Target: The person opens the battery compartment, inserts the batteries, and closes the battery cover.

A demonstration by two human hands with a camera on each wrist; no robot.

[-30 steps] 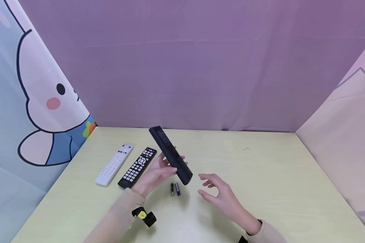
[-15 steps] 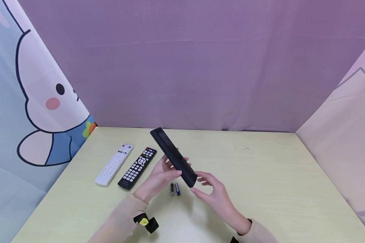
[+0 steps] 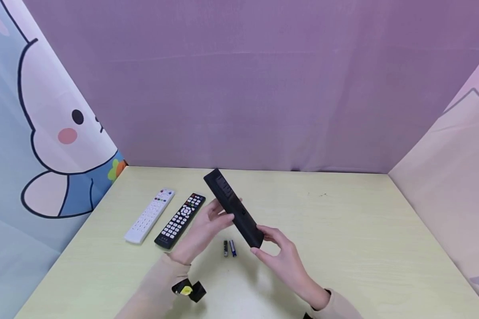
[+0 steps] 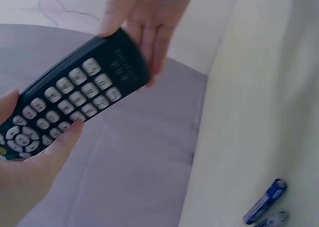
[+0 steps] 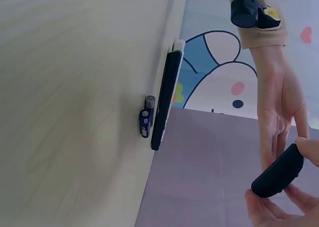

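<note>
A black remote control (image 3: 239, 213) is held up above the table, slanting, its back toward the head camera. Round its middle, my left hand (image 3: 205, 228) grips it by the edges. My right hand (image 3: 281, 256) pinches the lower end between thumb and fingers. White number keys show on the front of this remote control (image 4: 77, 92) in the left wrist view, with the right hand (image 4: 149, 17) at its far end. Below, two small batteries (image 3: 233, 248) lie side by side on the table.
A white remote control (image 3: 149, 217) and a second black remote control (image 3: 179, 221) lie with keys up on the left of the pale table (image 3: 363, 230). A purple curtain (image 3: 239, 88) stands behind the far edge, and printed cloths (image 3: 68, 177) flank the sides.
My right hand has come left to the remote control's lower end and taken hold of it. The held remote control has shifted slightly to the right, and my left thumb now lies nearer its edge.
</note>
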